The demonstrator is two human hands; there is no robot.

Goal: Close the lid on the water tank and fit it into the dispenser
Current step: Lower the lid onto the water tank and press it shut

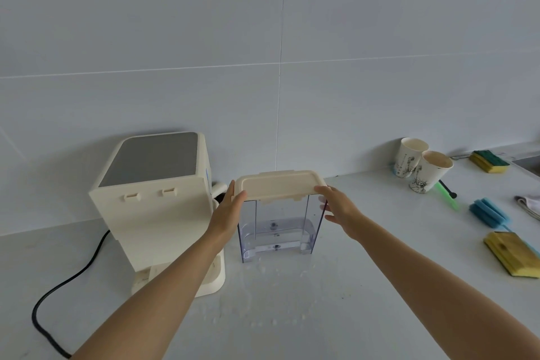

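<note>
A clear plastic water tank (pixel 277 231) stands upright on the white counter, right of the cream dispenser (pixel 152 202). A cream lid (pixel 279 187) lies flat on top of the tank. My left hand (pixel 229 210) grips the lid's left end, thumb on top. My right hand (pixel 340 209) holds the lid's right end, fingers spread along the tank's right wall. The dispenser shows its back side, with two small hooks near the top and an empty base plate at the bottom, partly hidden by my left forearm.
A black power cord (pixel 58 286) runs left from the dispenser. Water drops (pixel 263 301) lie on the counter in front of the tank. Two paper cups (pixel 420 166), a green stick, sponges (pixel 511 257), a blue brush (pixel 488 212) and a sink edge sit at the right.
</note>
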